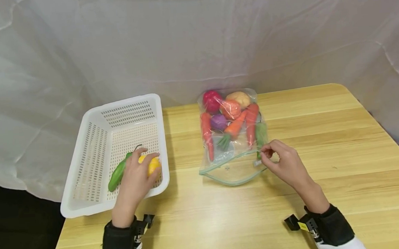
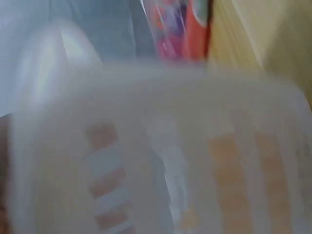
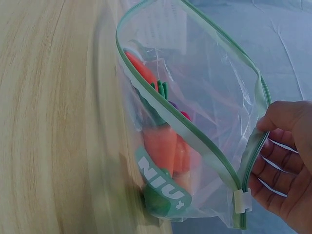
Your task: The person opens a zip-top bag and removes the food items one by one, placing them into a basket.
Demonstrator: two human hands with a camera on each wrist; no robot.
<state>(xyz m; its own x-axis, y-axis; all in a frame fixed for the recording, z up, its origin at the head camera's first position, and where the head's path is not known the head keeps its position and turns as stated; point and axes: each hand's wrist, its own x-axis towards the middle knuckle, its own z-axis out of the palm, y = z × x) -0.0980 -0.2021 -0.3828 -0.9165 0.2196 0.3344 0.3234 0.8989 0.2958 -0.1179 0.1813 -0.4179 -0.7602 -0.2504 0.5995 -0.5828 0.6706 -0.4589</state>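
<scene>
Two hands work apart: the left hand (image 1: 136,176) curls round a yellow fruit (image 1: 153,165) inside the white basket (image 1: 87,201), the right hand (image 1: 284,164) pinches the open zip bag (image 1: 234,172) rim, which could slip shut.

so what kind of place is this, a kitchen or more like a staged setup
Most likely a staged recording setup, not a kitchen. A white sheet is draped behind the bare wooden table, the vegetables in the zip bag look like toys, and the white basket holds only a few more.
</scene>
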